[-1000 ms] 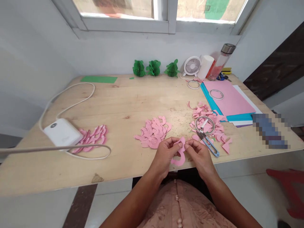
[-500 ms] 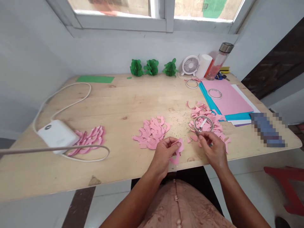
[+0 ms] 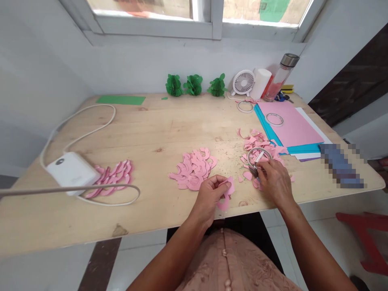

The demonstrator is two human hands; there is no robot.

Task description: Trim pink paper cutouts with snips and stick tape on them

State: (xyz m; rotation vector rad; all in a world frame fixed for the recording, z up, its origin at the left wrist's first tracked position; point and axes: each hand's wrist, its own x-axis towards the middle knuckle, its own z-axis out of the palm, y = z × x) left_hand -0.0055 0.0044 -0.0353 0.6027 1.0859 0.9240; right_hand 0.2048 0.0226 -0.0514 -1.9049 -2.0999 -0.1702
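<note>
Near the table's front edge, my left hand [image 3: 209, 198] pinches a curved pink paper cutout [image 3: 231, 186] between thumb and fingers. Part of the cutout hangs below the fingertips. My right hand [image 3: 274, 182] reaches palm down over a heap of pink paper scraps [image 3: 251, 142], its fingers bent together at the lower edge of a tape roll [image 3: 249, 152]. Something small and dark shows beside those fingertips; what they grip is mostly hidden. Left of my left hand lies a loose pile of scalloped pink cutouts [image 3: 194, 169].
More pink cutouts [image 3: 121, 173] lie by a white charger box [image 3: 72, 171] with a looping cable. Green paper pieces [image 3: 193, 85] stand along the wall, beside a small fan [image 3: 243, 83] and a bottle [image 3: 279, 81]. Coloured sheets [image 3: 298, 131] carry another tape roll [image 3: 274, 114] at right.
My right hand has moved slightly up and turned more palm down, over the scraps by the tape roll. My left hand stays in place with the pink cutout.
</note>
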